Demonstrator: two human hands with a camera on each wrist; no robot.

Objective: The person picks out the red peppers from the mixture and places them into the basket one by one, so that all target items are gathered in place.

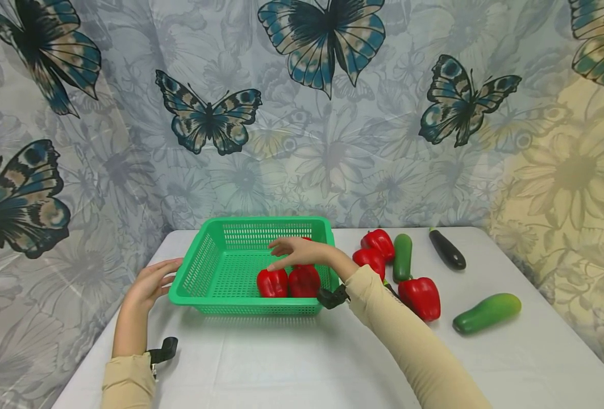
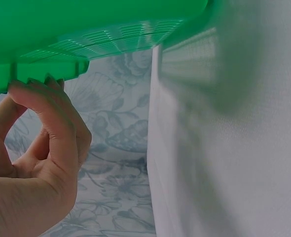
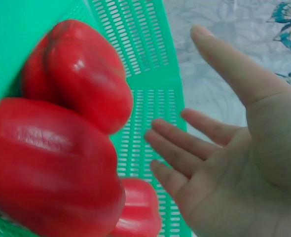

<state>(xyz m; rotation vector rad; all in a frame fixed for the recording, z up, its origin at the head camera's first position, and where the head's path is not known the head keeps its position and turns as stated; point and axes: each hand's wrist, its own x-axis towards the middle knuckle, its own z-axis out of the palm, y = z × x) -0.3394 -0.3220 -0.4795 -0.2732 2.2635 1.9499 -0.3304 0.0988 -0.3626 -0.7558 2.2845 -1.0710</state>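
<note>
A: Quick rundown, biggest 1st?

B: White-covered bench (image 1: pixel 281 363), then the green basket (image 1: pixel 245 302) sat on it. Thin slotted plastic, so prob. light & a bit bendy. I'd take it by the rim on both short sides, esp. w/ stuff in it.

A: And the hands?

B: L hand (image 1: pixel 150 284) is at the basket's L rim, fingers bent & touching; can't tell if they actually grip. R hand (image 1: pixel 302 250) is over the R half, fingers spread wide, thumb well out, nothing in them.

A: What's by it?

B: 3 red peppers (image 1: pixel 272 283), bunched in the R side of the basket. More loose peppers (image 1: pixel 420 298) on the bench, R of it.

A: Handling?

B: Shiny skin, so slippery, I'd guess. Prob. light for their size, fairly stiff, but if real they'd bruise or split w/ a hard squeeze. Can't tell real vs. fake from here. Best hold: round the fat middle, thumb opp. the fingers, 1 at a time.
</note>
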